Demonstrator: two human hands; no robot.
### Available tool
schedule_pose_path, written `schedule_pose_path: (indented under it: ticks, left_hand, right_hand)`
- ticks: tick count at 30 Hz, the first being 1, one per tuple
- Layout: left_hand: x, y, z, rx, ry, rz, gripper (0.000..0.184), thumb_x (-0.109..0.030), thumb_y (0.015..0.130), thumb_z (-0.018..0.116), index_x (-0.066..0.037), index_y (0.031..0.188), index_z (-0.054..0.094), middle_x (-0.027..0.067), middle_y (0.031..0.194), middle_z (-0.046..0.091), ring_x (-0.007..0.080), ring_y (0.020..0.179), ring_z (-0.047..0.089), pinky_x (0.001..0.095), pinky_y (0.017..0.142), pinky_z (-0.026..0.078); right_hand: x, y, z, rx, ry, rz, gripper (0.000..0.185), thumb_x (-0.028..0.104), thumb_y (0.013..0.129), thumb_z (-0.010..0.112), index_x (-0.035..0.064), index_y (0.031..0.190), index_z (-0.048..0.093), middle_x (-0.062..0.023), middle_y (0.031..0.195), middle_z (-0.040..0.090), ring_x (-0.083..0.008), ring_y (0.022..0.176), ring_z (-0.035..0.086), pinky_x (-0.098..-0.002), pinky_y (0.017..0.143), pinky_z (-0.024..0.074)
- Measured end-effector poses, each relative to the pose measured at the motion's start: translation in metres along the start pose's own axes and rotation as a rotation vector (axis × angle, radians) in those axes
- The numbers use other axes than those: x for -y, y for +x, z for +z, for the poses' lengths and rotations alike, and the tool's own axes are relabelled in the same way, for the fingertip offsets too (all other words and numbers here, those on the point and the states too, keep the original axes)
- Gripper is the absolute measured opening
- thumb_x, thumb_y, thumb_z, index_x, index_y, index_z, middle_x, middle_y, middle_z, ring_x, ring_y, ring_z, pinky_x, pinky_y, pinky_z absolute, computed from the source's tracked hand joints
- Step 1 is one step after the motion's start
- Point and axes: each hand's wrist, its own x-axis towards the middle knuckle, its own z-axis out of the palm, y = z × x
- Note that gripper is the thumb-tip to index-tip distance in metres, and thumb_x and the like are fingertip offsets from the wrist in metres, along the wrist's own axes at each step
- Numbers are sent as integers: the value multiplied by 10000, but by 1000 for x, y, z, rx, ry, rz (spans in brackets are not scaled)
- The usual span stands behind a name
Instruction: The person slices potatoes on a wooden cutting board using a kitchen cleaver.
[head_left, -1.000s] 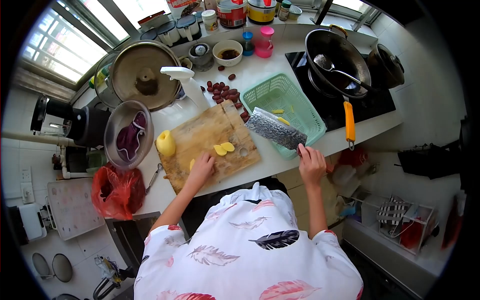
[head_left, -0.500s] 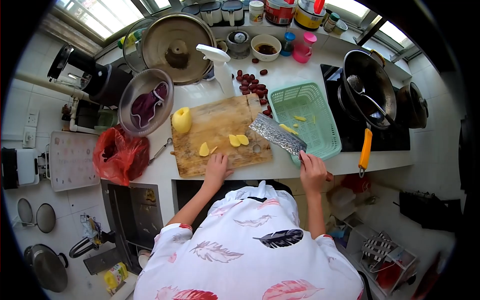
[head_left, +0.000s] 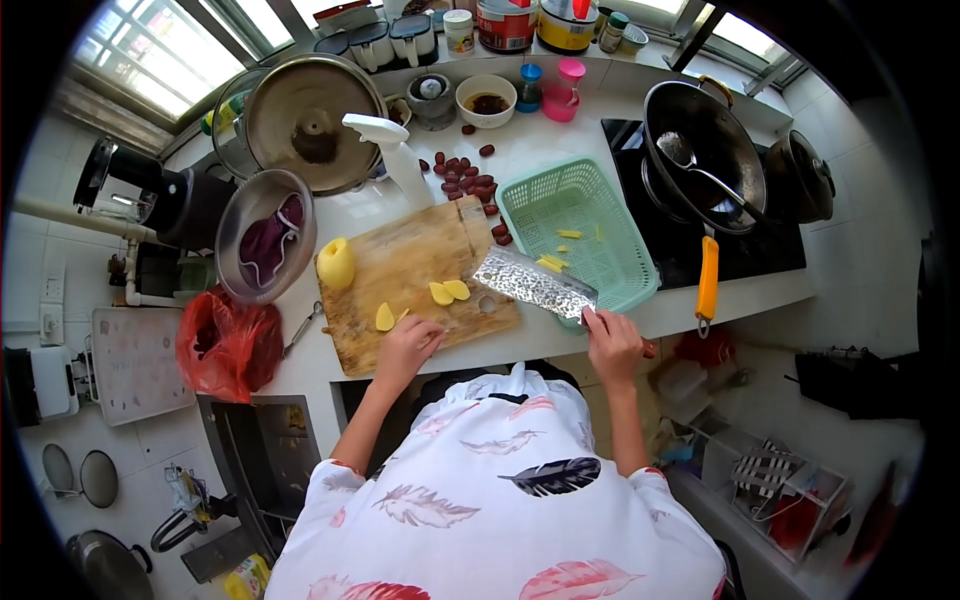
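My right hand grips a cleaver by its handle. The broad blade, speckled with wet spots, points left over the near-left side of a green plastic basket. Several yellow strips lie in the basket by the blade. My left hand is at the front edge of the wooden cutting board, fingers loosely bent and apart, nothing visible in them. Close to its fingertips are a yellow wedge and a thin sliver; two more wedges lie farther right. A peeled, apple-shaped yellow piece stands at the board's left.
Red dates and a white spray bottle are behind the board. A wok with a ladle stands on the right stove, its orange handle jutting forward. Left are a bowl with purple cloth and a red bag.
The view has shifted, sliding the counter leftward. The cleaver's blade has turned flatter beside the basket, and more yellow strips show at its edge. My left hand has drawn its fingers in slightly.
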Motion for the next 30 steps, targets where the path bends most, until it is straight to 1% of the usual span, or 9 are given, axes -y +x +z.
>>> schedule_pose_path:
  ticks: [4,9,12,15,21,23,24,27,30]
  left_hand:
    - [-64,84,3,-96,-66,270,106,-53,754,685,-52,857,661,68,827,618,208,742,597,287,641,487]
    - [-72,159,70,233,-70,551,144,-122,806,628,-37,919,654,97,884,629,273,790,605,357,721,490]
    - [-78,166,80,606,-38,404,203,-164,831,595,-21,964,651,130,924,637,301,817,603,378,756,478]
    - [-74,180,86,710,-210,415,227,-184,842,579,-28,989,654,155,937,641,323,837,601,387,753,474]
    - [-62,209,94,619,-12,381,204,-153,844,585,-33,989,663,166,958,644,313,874,604,383,778,472]
    - [-55,216,85,423,-191,659,207,-128,861,570,-47,1034,647,142,1043,633,309,960,584,383,827,460]
    - [-60,211,63,399,-222,540,224,-111,878,553,-52,1083,622,121,1108,613,294,1016,563,378,867,444]
    - [-32,187,15,35,-204,155,216,-22,843,566,-49,1051,620,83,940,621,183,768,609,281,696,491]
    - [31,133,-6,-61,82,-221,225,-92,760,663,-6,962,616,149,882,614,239,764,615,324,696,493]
  right_hand:
    - [2,-5,-3,41,-33,-78,292,34,715,606,132,988,640,-22,857,583,-195,710,567,-330,618,463]
    - [2,-3,-9,45,-70,-127,290,40,713,601,127,987,639,-26,849,576,-189,726,568,-322,623,468]
    - [1,-4,-14,18,-86,-94,282,52,719,600,124,989,638,-28,842,570,-189,736,568,-315,630,469]
    - [-1,-7,-16,0,-90,-75,278,51,722,601,123,988,638,-26,841,569,-188,736,569,-313,631,469]
    - [-4,-8,-21,-7,-94,-85,259,55,724,607,125,971,644,-15,833,568,-186,710,563,-316,619,466]
    - [-5,-7,-18,-31,-123,-38,245,60,733,612,127,967,647,-8,830,572,-188,691,562,-318,613,465]
    - [-5,-7,-17,-28,-114,-45,245,60,733,612,127,967,647,-8,830,572,-188,691,562,-318,613,465]
    - [-3,-6,-9,-63,-118,47,256,46,724,631,126,967,650,-9,834,589,-199,688,567,-324,611,467]
    - [5,1,0,-128,58,246,295,-10,689,684,110,957,657,-28,814,621,-221,695,576,-325,614,470]
